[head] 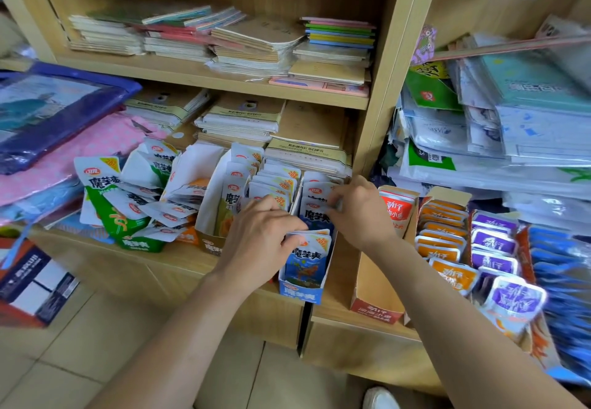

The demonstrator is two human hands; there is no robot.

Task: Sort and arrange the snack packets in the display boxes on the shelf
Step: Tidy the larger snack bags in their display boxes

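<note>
Light wooden shelving (398,66) stacked with notebooks (256,43) stands over a pale tiled floor (64,360).

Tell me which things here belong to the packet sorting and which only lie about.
Job: blue box, blue packets in it, yellow packets, loose green packets, red box, orange packets, purple packets.
Lying about: notebooks, paper pads, blue folder, plastic packs.
</note>
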